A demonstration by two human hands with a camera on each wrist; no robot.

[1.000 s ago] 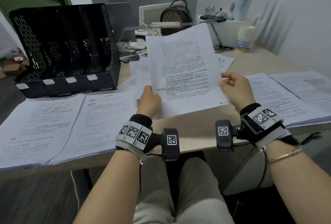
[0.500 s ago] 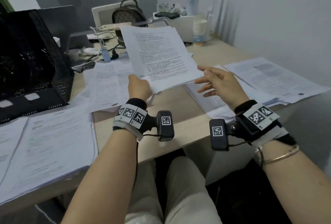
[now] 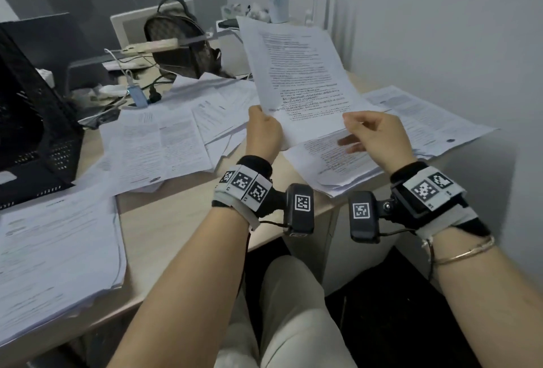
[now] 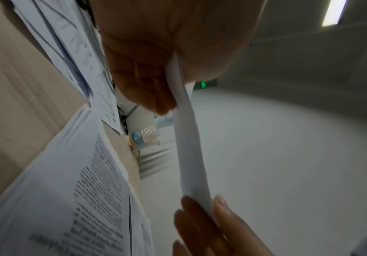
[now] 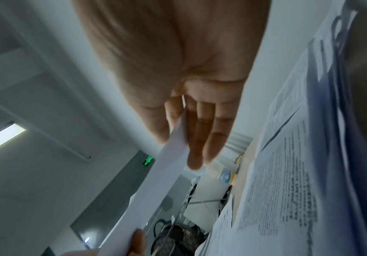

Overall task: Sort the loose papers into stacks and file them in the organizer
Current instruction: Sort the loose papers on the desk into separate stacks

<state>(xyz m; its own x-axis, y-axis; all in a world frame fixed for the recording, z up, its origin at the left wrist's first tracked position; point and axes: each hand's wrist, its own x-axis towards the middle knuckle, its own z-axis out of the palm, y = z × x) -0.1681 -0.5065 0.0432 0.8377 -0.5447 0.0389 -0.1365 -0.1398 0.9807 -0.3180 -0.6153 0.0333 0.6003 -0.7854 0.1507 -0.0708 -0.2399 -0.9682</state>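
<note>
Head view: the left hand and right hand each pinch a bottom corner of the raised sheet, long axis upright. The stack directly beneath it lies nearer the right hand.

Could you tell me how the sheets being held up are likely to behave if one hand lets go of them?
The held sheets would probably flop toward the freed side: they are thin paper, already bowing between the left hand and right hand. They look light, so one pinch should carry them. Being seemingly several loose pages, they may fan or slip apart over the stack below.
</note>
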